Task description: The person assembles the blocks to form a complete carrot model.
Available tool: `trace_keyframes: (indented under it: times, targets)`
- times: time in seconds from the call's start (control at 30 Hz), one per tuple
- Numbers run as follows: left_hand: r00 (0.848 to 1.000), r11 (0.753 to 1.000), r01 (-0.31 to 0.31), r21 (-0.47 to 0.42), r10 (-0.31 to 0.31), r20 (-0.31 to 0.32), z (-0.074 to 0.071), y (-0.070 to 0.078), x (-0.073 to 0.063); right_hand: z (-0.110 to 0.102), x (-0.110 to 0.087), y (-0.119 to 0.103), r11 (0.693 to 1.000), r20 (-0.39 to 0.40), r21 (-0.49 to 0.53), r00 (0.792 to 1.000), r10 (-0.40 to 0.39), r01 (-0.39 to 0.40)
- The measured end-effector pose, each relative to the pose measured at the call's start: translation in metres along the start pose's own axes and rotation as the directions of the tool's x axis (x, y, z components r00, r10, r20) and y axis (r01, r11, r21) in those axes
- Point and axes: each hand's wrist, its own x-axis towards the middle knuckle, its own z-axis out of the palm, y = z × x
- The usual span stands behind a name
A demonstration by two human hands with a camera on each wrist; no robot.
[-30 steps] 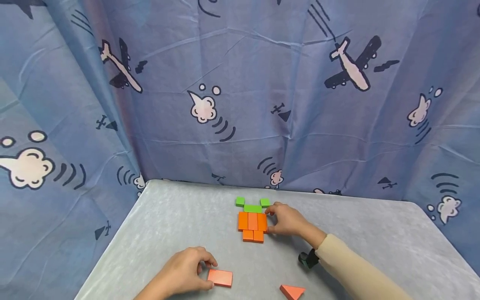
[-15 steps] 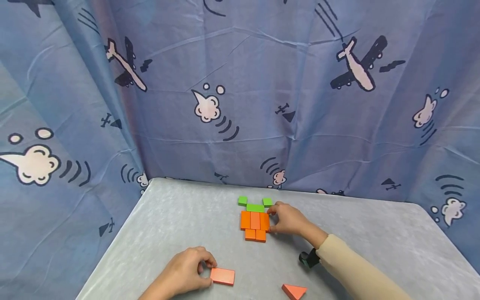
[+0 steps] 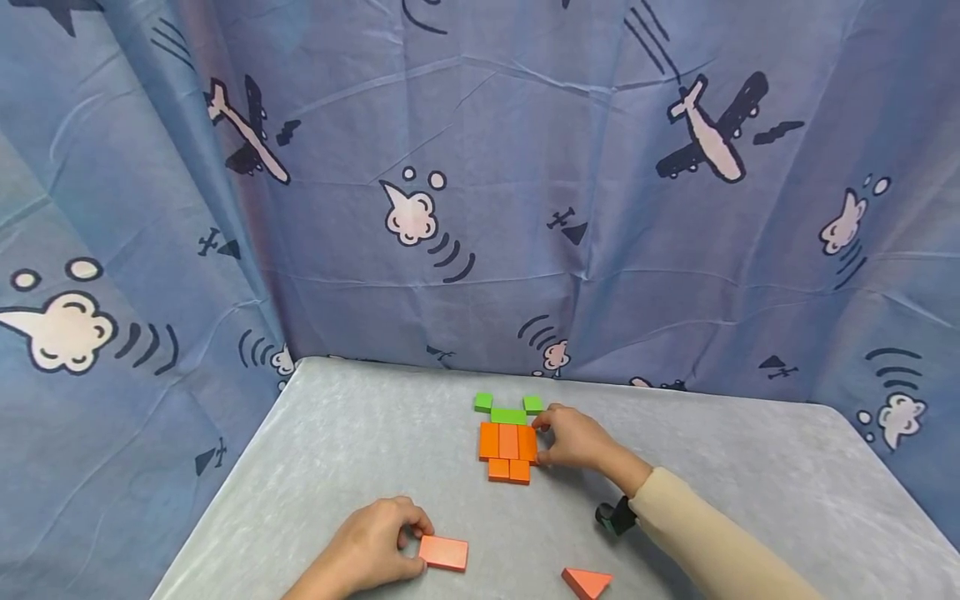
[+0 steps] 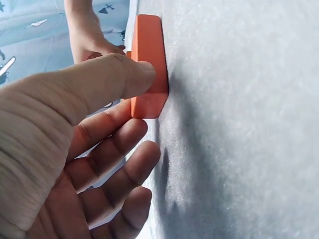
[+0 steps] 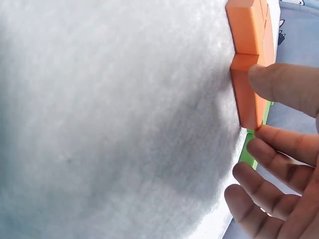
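In the head view, several flat blocks form a figure on the grey cloth. Its body is a salmon block (image 3: 508, 442) between a left orange block (image 3: 489, 442) and a right orange block (image 3: 528, 444). Small orange blocks (image 3: 498, 470) touch it below; a green block (image 3: 508, 416) lies above, with small green squares (image 3: 483, 402) at its upper corners. My right hand (image 3: 577, 437) pinches the right orange block with thumb and index finger. Nearer me, my left hand (image 3: 371, 546) pinches the left end of a salmon rectangular block (image 3: 444, 553), its thumb on the block in the left wrist view.
A red-orange triangular block (image 3: 585, 582) lies at the front, right of the salmon rectangle. By the right sleeve (image 3: 705, 533) is a small black device (image 3: 617, 517), partly hidden. A blue patterned curtain (image 3: 480, 208) stands behind the cloth-covered table (image 3: 360, 442).
The head view has shifted slightly. Both hands and the blocks stay nearly where they were.
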Motion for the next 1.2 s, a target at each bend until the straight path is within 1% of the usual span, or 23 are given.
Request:
trace_keyframes:
  times: [0.17, 0.37, 0.47, 0.57, 0.67, 0.83, 0.93, 1.03, 1.2]
  targets:
    - [1.000, 1.000, -0.021, 0.007, 0.021, -0.016, 0.001, 0.000, 0.005, -0.001, 0.000, -0.001, 1.000, 0.007, 0.001, 1.000, 0.012, -0.012]
    - [0.999, 1.000, -0.020, 0.023, 0.021, -0.047, 0.004, 0.003, 0.017, -0.001, 0.001, 0.000, 1.000, 0.008, -0.004, 1.000, 0.011, -0.011]
    - [0.997, 0.999, -0.012, 0.043, 0.015, -0.078, 0.008, 0.006, 0.026, -0.002, 0.001, 0.000, 1.000, 0.013, -0.003, 1.000, 0.016, -0.016]
    - [0.994, 0.999, 0.005, 0.044, -0.001, -0.108, 0.012, 0.011, 0.036, -0.002, 0.001, 0.000, 1.000, 0.013, -0.008, 1.000, 0.021, -0.021]
    - [0.991, 0.999, 0.015, 0.030, -0.011, -0.134, 0.017, 0.014, 0.046, -0.002, 0.001, 0.000, 0.999, 0.018, -0.009, 0.999, 0.030, -0.030]
    - [0.989, 1.000, 0.018, -0.009, -0.019, -0.147, 0.029, 0.020, 0.064, -0.001, 0.000, 0.000, 0.999, 0.030, 0.004, 0.999, 0.038, -0.038]
    - [0.986, 1.000, 0.013, 0.016, -0.010, -0.167, 0.036, 0.024, 0.074, -0.002, 0.001, -0.001, 1.000, 0.014, 0.011, 1.000, 0.023, -0.024]
    - [0.984, 0.998, 0.010, 0.068, 0.002, -0.180, 0.041, 0.027, 0.083, -0.002, 0.001, -0.001, 1.000, 0.007, 0.017, 1.000, 0.010, -0.011]
    - [0.983, 0.994, 0.005, 0.110, 0.015, -0.184, 0.043, 0.031, 0.090, -0.002, 0.001, -0.001, 1.000, 0.007, 0.015, 1.000, 0.009, -0.009]
